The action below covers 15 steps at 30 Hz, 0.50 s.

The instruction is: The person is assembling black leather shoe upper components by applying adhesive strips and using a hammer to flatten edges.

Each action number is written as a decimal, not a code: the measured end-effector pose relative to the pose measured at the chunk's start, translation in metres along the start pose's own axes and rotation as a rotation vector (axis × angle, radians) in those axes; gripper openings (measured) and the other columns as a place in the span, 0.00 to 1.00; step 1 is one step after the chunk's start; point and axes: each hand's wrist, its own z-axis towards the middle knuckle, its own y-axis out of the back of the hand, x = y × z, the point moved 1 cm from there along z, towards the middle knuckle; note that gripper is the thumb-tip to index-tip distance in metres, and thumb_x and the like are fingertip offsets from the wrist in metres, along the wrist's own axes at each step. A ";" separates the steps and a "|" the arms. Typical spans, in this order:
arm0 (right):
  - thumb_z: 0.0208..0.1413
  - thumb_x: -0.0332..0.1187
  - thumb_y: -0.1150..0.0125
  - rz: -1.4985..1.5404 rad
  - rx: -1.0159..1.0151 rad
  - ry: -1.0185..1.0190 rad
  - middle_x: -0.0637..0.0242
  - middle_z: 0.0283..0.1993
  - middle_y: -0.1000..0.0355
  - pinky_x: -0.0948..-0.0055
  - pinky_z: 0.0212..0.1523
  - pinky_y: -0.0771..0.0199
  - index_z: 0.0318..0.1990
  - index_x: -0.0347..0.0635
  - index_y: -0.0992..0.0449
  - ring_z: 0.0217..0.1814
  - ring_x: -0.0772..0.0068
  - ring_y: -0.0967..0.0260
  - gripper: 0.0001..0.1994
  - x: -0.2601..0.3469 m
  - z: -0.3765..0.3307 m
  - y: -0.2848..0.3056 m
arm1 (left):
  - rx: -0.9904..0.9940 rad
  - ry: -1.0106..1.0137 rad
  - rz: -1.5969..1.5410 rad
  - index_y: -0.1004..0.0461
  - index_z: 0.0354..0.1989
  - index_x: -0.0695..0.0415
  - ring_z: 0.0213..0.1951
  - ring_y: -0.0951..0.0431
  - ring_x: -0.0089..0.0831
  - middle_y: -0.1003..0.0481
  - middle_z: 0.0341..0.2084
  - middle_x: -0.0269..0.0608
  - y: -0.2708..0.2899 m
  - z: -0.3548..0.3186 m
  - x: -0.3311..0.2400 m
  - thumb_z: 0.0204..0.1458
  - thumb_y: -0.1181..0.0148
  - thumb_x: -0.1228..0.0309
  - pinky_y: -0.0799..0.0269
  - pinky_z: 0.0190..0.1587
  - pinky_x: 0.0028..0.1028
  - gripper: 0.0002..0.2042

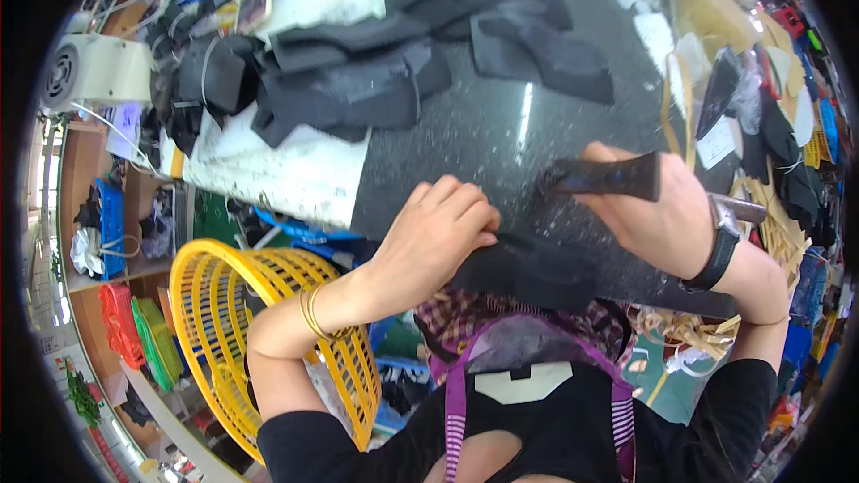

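Observation:
A hammer (613, 177) with a dark head and a metal handle is in my right hand (658, 219), its fingers wrapped round the handle. The head is above the dark work slab (420, 161). My left hand (438, 228) is closed, thumb and fingertips together at the edge of a black, soft-looking piece (532, 273). That piece lies along the slab's near edge, in front of my purple checked apron (456, 313). The fingers partly hide where it is gripped. The hammer head is to the right of my left hand, apart from it.
Several black shaped pieces (349, 89) lie across the far side of the slab. A yellow basket (210, 259) stands at the lower left. A white machine (103, 72) is at the far left. Tan scraps (769, 215) and bagged material crowd the right edge.

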 end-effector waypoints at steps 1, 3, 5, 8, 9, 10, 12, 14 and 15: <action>0.51 0.29 0.41 -0.026 0.029 -0.028 0.56 0.25 0.32 0.59 0.25 0.35 0.36 0.41 0.28 0.27 0.48 0.32 0.06 -0.003 -0.003 0.001 | -0.081 0.013 -0.067 0.28 0.35 0.58 0.39 0.29 0.36 0.29 0.33 0.39 0.003 -0.001 0.007 0.44 0.38 0.74 0.34 0.40 0.33 0.09; 0.51 0.30 0.41 -0.069 0.031 -0.065 0.56 0.24 0.32 0.59 0.25 0.35 0.36 0.42 0.28 0.27 0.48 0.32 0.06 -0.012 -0.010 0.004 | -0.295 0.175 -0.187 0.29 0.33 0.59 0.34 0.28 0.38 0.29 0.29 0.40 0.027 0.002 0.028 0.45 0.40 0.75 0.33 0.37 0.33 0.07; 0.51 0.31 0.44 -0.119 -0.018 -0.083 0.60 0.18 0.33 0.61 0.20 0.33 0.34 0.39 0.31 0.21 0.55 0.30 0.06 -0.019 -0.023 0.008 | -0.501 0.383 0.015 0.29 0.33 0.58 0.31 0.25 0.40 0.27 0.26 0.44 0.079 0.010 0.063 0.48 0.41 0.76 0.31 0.33 0.34 0.05; 0.53 0.33 0.44 -0.144 -0.033 -0.086 0.59 0.17 0.33 0.61 0.20 0.33 0.33 0.40 0.31 0.21 0.54 0.30 0.07 -0.022 -0.027 0.008 | -0.519 0.304 0.592 0.25 0.33 0.58 0.35 0.24 0.38 0.25 0.30 0.43 0.103 0.039 0.091 0.45 0.42 0.77 0.29 0.37 0.33 0.06; 0.53 0.34 0.44 -0.121 -0.047 -0.069 0.59 0.16 0.34 0.60 0.20 0.33 0.33 0.40 0.31 0.20 0.53 0.31 0.07 -0.024 -0.027 0.007 | -0.555 0.101 0.745 0.24 0.33 0.59 0.34 0.24 0.37 0.24 0.31 0.42 0.096 0.060 0.094 0.44 0.42 0.78 0.28 0.39 0.32 0.07; 0.53 0.34 0.44 -0.136 -0.051 -0.077 0.59 0.16 0.34 0.60 0.20 0.33 0.33 0.40 0.31 0.20 0.53 0.31 0.07 -0.024 -0.027 0.005 | -0.504 -0.100 0.438 0.22 0.33 0.59 0.35 0.24 0.37 0.24 0.32 0.44 0.079 0.089 0.084 0.42 0.43 0.79 0.28 0.40 0.35 0.09; 0.54 0.35 0.44 -0.095 -0.067 -0.087 0.59 0.16 0.34 0.59 0.19 0.33 0.34 0.41 0.31 0.20 0.52 0.31 0.07 -0.023 -0.024 0.004 | -0.379 -0.156 0.191 0.24 0.37 0.61 0.38 0.23 0.41 0.23 0.33 0.46 0.032 0.136 0.073 0.43 0.47 0.81 0.28 0.43 0.34 0.11; 0.54 0.35 0.43 -0.068 -0.078 -0.086 0.59 0.17 0.33 0.59 0.20 0.33 0.34 0.41 0.31 0.21 0.53 0.31 0.08 -0.022 -0.026 0.004 | -0.367 -0.228 0.321 0.24 0.38 0.61 0.38 0.23 0.40 0.23 0.34 0.46 0.007 0.171 0.067 0.46 0.46 0.76 0.28 0.43 0.34 0.10; 0.54 0.35 0.42 -0.058 -0.082 -0.090 0.59 0.17 0.33 0.59 0.21 0.32 0.33 0.42 0.31 0.21 0.53 0.30 0.08 -0.026 -0.031 0.004 | -0.344 -0.220 0.397 0.24 0.37 0.60 0.37 0.23 0.40 0.23 0.34 0.45 -0.004 0.178 0.063 0.45 0.44 0.75 0.28 0.42 0.33 0.10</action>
